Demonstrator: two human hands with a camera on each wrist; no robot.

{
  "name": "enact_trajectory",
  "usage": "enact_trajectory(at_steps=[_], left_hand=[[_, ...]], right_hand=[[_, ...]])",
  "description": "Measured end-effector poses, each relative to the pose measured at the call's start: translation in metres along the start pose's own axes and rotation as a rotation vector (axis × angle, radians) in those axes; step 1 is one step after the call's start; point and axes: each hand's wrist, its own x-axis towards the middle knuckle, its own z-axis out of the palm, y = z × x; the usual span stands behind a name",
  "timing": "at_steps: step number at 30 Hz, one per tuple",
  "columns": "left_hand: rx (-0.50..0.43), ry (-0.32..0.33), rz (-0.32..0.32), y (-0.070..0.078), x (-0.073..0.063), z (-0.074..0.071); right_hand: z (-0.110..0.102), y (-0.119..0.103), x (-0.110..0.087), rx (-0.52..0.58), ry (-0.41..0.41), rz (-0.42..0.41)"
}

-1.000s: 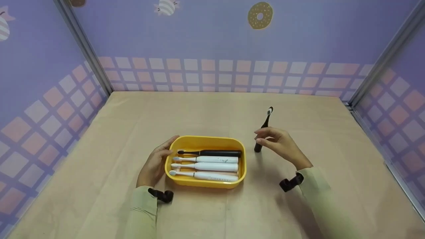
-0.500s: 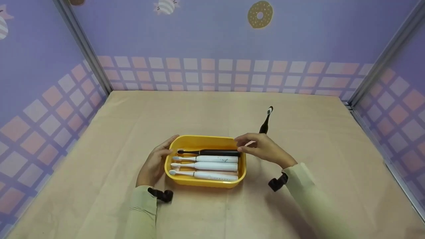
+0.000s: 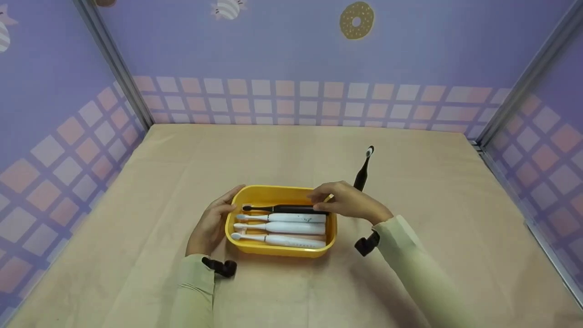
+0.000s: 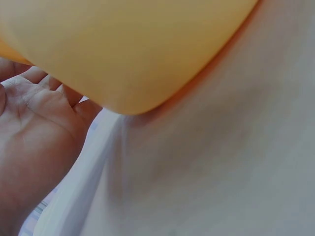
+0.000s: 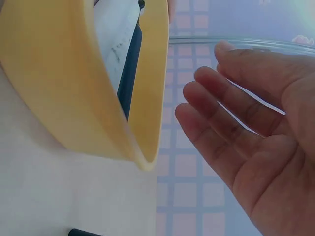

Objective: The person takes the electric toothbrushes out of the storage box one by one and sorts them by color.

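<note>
A yellow box (image 3: 282, 251) with rounded corners stands on the table. My left hand (image 3: 210, 228) grips its left end, thumb at the rim and fingers round the outside. Inside, a black electric toothbrush (image 3: 284, 209) lies along the far side. White electric toothbrushes (image 3: 296, 228) lie in front of it, heads to the left. My right hand (image 3: 346, 199) is over the box's right end, hiding the tip of the black handle. In the right wrist view its fingers (image 5: 206, 118) are loosely bent, apart from the box, holding nothing. Behind that hand, another black toothbrush (image 3: 362, 175) stands upright.
A beige cloth covers the table (image 3: 255, 155). Purple walls with a pink and white check pattern (image 3: 309, 102) enclose its back and sides. Metal posts (image 3: 116, 64) stand at the back corners.
My right hand has left the upright black toothbrush and moved left to above the box's right end. The toothbrush has stayed standing. My left hand keeps its hold on the box.
</note>
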Motion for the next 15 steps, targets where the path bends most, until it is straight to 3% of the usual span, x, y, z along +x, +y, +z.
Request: enact_trajectory(at_steps=[15], left_hand=[[-0.005, 0.009, -0.009, 0.001, -0.001, 0.001]], right_hand=[[0.01, -0.014, 0.016, -0.068, -0.154, 0.051]])
